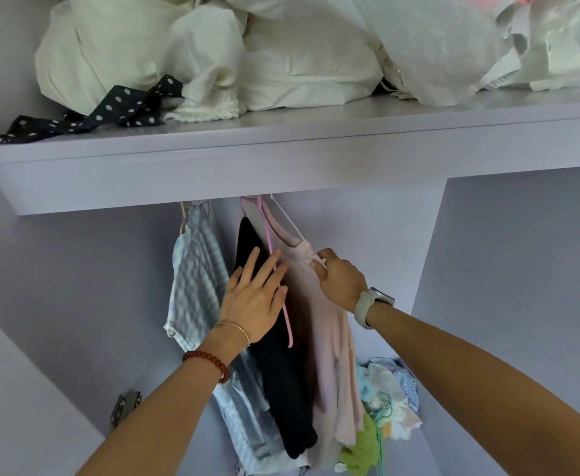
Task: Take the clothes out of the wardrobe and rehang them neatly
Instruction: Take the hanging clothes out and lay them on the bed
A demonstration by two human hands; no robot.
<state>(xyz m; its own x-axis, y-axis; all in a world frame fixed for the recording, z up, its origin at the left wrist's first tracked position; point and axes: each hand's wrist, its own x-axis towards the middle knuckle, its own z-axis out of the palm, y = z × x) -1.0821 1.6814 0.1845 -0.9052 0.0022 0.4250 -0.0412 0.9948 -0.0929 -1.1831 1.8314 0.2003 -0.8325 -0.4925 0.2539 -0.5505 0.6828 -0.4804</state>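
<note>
I see my left hand spread flat, fingers straight and slightly fanned, pressing against the black garment that hangs on a pink hanger. My right hand is curled into a tight pinch on the shoulder of the pale pink top, which hangs just beside the black one under the wardrobe shelf. Left of my left hand hangs a blue checked garment. A loose heap of small clothes lies low on the right, behind the pink top. On the shelf above sits a pile of white fabric with a dark polka-dot strip trailing out.
</note>
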